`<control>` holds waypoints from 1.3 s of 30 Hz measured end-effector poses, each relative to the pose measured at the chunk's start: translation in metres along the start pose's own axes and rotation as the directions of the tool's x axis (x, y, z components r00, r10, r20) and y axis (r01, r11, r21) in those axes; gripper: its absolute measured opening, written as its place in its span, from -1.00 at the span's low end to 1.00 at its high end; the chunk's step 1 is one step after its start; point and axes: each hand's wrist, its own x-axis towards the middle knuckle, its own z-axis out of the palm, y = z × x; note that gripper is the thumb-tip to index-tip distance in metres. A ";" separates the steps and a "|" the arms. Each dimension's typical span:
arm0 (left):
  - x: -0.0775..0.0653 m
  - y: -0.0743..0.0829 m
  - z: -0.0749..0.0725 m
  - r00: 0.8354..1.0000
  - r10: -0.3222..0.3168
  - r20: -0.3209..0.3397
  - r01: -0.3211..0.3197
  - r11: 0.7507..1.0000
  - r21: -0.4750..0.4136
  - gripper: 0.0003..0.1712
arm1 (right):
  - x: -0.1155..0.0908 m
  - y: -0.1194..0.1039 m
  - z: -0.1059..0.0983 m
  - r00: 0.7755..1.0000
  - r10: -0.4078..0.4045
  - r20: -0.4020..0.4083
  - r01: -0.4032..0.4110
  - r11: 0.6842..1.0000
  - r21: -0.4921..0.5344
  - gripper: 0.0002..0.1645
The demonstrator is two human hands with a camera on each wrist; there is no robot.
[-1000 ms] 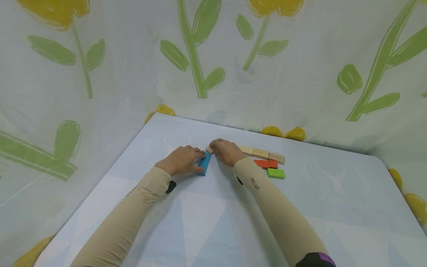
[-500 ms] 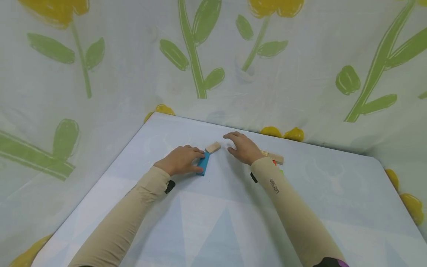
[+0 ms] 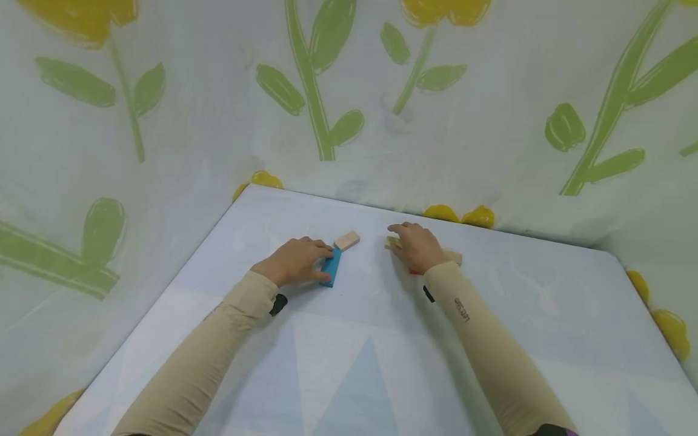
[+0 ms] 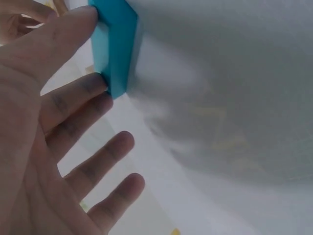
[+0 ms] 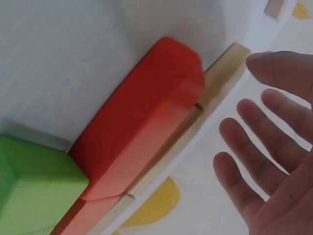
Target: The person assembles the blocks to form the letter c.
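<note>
My left hand [image 3: 294,260] pinches a blue wooden block [image 3: 332,269] between thumb and fingertips, one at each end. In the left wrist view the thumb and first fingers touch this blue block [image 4: 120,44], while the other fingers extend free. A plain wooden block [image 3: 347,240] lies at an angle off its far end. Over a row of natural wood blocks is my right hand [image 3: 420,245], fingers loosely spread and holding nothing. The right wrist view has its thumb tip right at the end of the nearest wooden block [image 5: 227,73].
Beside the wooden row lie red blocks [image 5: 146,107] and a green block [image 5: 44,186], mostly hidden by the right hand in the head view. The pale table [image 3: 349,375] meets a flower-printed curtain [image 3: 218,121] at its back and left edges.
The right hand let go of the plain wooden block, leaving it by the blue block, and moved right to the wooden row. The left hand has kept its place on the blue block.
</note>
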 end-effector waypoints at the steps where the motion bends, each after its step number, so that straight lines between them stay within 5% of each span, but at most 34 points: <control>1: 0.000 0.002 0.000 1.000 -0.002 0.002 0.002 1.000 0.003 -0.28 | 0.000 0.002 0.000 1.000 -0.001 0.002 0.001 1.000 -0.017 -0.45; 16: 0.016 0.009 -0.009 0.999 -0.042 0.034 0.040 0.998 0.041 -0.38 | -0.002 0.015 0.003 0.998 -0.059 0.002 0.059 0.998 -0.023 -0.62; 30: 0.034 0.009 -0.019 0.978 -0.113 0.176 0.093 0.989 0.119 -0.32 | 0.000 0.014 0.011 0.999 -0.031 0.028 0.032 0.999 -0.014 -0.59; 39: 0.039 0.016 -0.022 0.981 -0.101 0.166 0.082 0.990 0.118 -0.35 | 0.000 0.018 0.009 0.999 -0.052 -0.003 0.052 0.998 -0.023 -0.58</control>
